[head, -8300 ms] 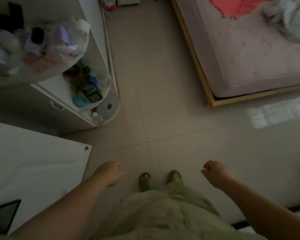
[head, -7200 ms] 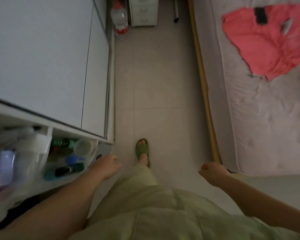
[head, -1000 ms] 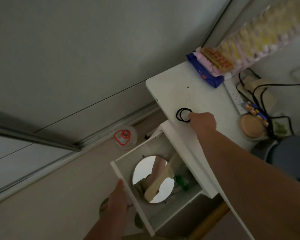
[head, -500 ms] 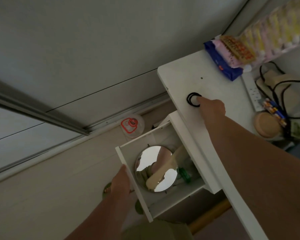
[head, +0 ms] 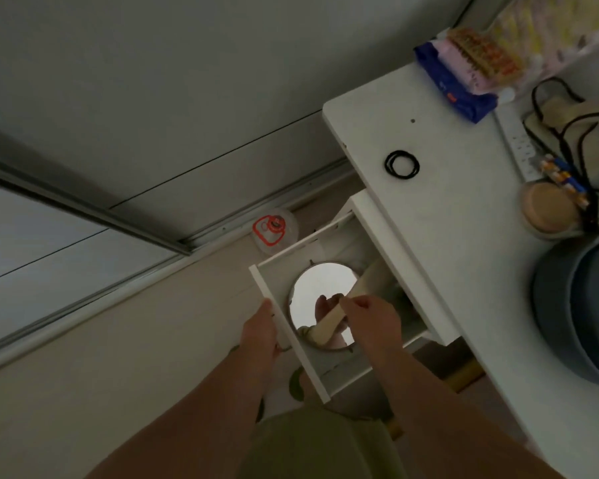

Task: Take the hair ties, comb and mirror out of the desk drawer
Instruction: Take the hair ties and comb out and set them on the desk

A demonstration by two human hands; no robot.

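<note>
The white desk drawer [head: 284,319] stands pulled out below the desk top [head: 440,243]. Inside it lies a round mirror [head: 312,288] with a pale wooden comb [head: 329,323] resting slantwise across it. My right hand [head: 370,316] is inside the drawer, fingers pinched on the comb. My left hand [head: 260,330] grips the drawer's front panel. Black hair ties [head: 402,164] lie in a small bunch on the desk top, apart from both hands.
On the desk are a blue packet [head: 453,81], a power strip [head: 519,146] with black cables, a round tan lid [head: 547,210] and a grey bowl [head: 574,305]. A clear container with a red handle [head: 274,229] stands on the floor by the sliding door track.
My right hand has left the hair ties on the desk top and moved down into the drawer onto the comb. The left hand stays on the drawer front.
</note>
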